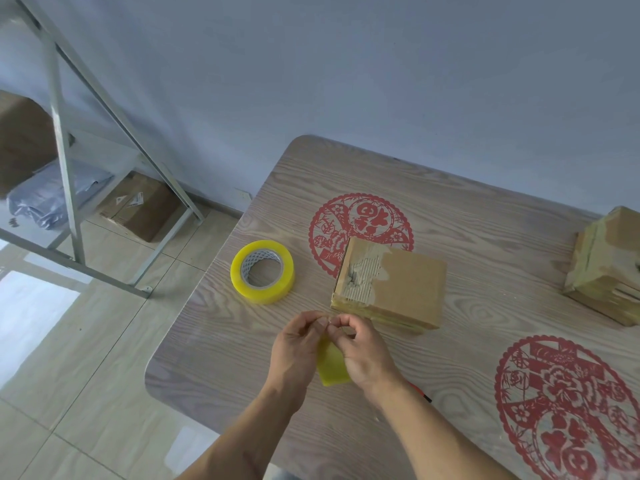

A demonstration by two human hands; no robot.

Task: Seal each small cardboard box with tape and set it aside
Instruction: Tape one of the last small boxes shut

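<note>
A small cardboard box (398, 285) lies on the wooden table (485, 244), its top skin torn to bare corrugation near the left edge. A yellow tape roll (262, 271) lies flat to its left. Just in front of the box, my left hand (298, 348) and my right hand (363, 351) meet fingertip to fingertip. Both pinch the top of a yellowish strip of tape (332, 367) that hangs between them. A second taped cardboard box (609, 265) stands at the table's right edge, partly cut off by the frame.
Red paper-cut decals (360, 223) mark the table behind the box and at the front right (568, 407). A red-and-black tool tip (420, 393) peeks out beside my right wrist. Left of the table stand a metal rack (65, 161), cartons (138, 209) and a grey bag on the tiled floor.
</note>
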